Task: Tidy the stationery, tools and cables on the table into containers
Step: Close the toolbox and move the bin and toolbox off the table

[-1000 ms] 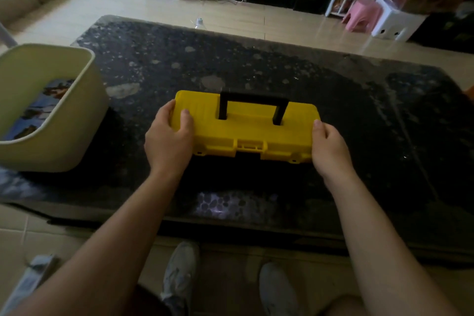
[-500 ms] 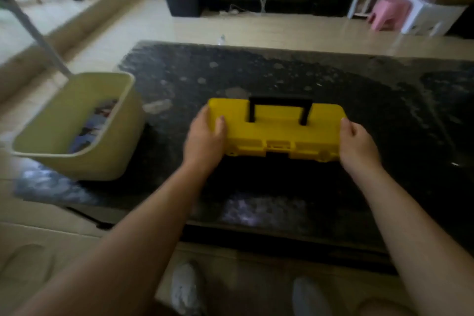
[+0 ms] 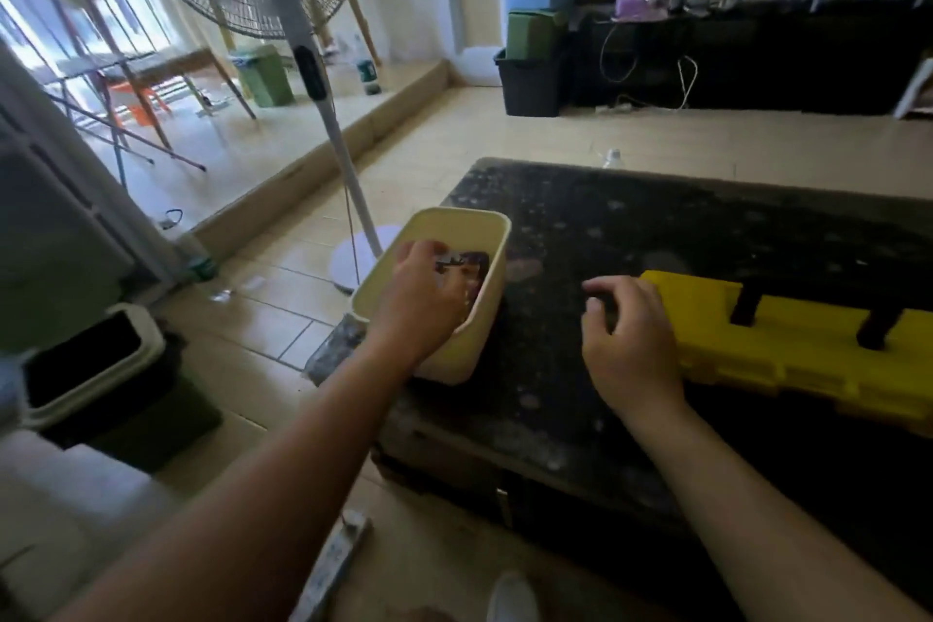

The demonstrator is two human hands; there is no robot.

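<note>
Both hands have left the ends of the yellow toolbox (image 3: pixel 787 354), and the view has swung left. The left hand (image 3: pixel 419 303) now reaches down into the cream bin (image 3: pixel 454 354), its fingers over dark, blurred items (image 3: pixel 474 263) on the bin's floor; I cannot tell whether it grips any of them. The right hand (image 3: pixel 631 343) hovers over the tabletop (image 3: pixel 656 227) just beside the toolbox's left end, fingers loosely curled and holding nothing. The toolbox lies closed on the tabletop, its black handle (image 3: pixel 747 311) raised. The bin stands at the tabletop's left corner. A standing fan (image 3: pixel 313 81) rises from the floor behind the bin.
</note>
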